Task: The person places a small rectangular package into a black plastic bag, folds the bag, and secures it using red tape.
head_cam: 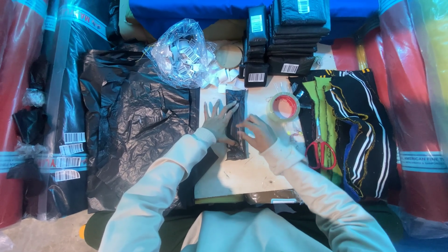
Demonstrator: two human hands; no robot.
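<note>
A narrow package wrapped in black plastic point(236, 100) lies lengthwise on the white table point(242, 175). My left hand point(218, 122) lies flat with fingers spread, pressing the package's left side. My right hand point(257, 131) rests on its right side, fingers curled onto the wrapping. Both sleeves are cream-coloured. A roll of clear tape point(283, 107) with a red core sits just right of the package.
Red-handled scissors point(320, 154) lie on striped folded fabric point(352, 130) at the right. Black plastic bags point(135, 121) are piled on the left. A clear bag of barcode labels point(182, 51) and stacked black packages point(291, 37) sit at the back. Wrapped fabric rolls point(415, 93) flank both sides.
</note>
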